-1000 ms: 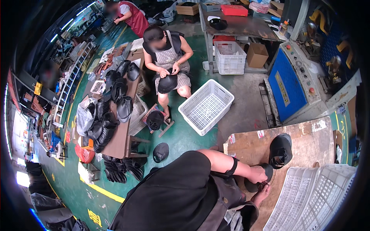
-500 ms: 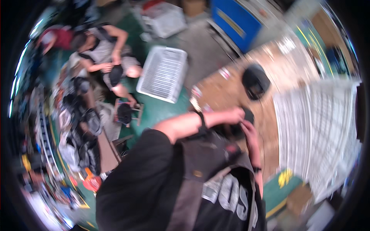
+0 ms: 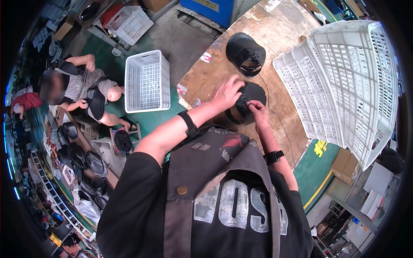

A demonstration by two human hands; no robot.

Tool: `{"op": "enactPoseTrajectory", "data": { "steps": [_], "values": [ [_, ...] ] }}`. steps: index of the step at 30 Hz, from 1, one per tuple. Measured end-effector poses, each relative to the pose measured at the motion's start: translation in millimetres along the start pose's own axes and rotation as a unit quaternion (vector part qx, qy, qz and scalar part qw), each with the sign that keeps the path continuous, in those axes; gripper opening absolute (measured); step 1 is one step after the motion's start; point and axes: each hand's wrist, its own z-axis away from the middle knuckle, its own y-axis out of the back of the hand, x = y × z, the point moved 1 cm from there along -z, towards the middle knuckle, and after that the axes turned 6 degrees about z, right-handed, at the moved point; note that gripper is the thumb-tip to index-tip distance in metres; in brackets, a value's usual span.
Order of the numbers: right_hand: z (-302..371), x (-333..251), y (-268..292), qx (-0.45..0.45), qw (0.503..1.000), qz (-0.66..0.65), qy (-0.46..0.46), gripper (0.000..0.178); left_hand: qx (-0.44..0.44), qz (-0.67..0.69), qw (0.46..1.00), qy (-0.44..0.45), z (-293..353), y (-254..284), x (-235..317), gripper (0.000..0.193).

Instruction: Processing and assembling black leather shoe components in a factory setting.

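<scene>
A black cap point(image 3: 257, 95) rests on the wooden table in front of me, its back opening turned toward my body. My left hand point(image 3: 228, 93) is at its left side with bent fingers against the black fabric, the fingertips slightly smeared by motion. At the near right edge, my right hand point(image 3: 259, 114) pinches the cap between thumb and fingers. What exactly lies under the fingertips is partly hidden. Farther off on the same table sits a second black cap point(image 3: 243, 48), its strap opening facing me.
The worn wooden table point(image 3: 282, 116) has a thin cord across it. Stacked white plastic crates point(image 3: 344, 81) lean at its right. On the green floor to the left stands a white crate point(image 3: 142, 105). A seated person point(image 3: 92, 81) handles a black cap beside several dark caps point(image 3: 84, 159).
The view has swung and become sharper. My left hand has lifted apart from the right and now lies over the cap's left side. The right hand stays at the cap's edge.
</scene>
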Motion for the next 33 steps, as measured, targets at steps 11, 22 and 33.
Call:
{"op": "enactPoseTrajectory", "data": {
  "steps": [11,22,33],
  "values": [
    [-3,-5,-23,0.02,0.999,-0.034,0.017,0.011,-0.073,0.095,0.993,0.003,11,-23,-4,0.011],
    [2,-8,-24,0.031,0.999,-0.008,0.029,0.009,-0.102,0.028,0.988,0.112,11,-33,-12,0.014],
    [-2,1,-20,-0.042,0.973,-0.218,-0.065,0.015,-0.095,0.077,0.986,0.111,12,-19,-10,0.012]
  ]
}}
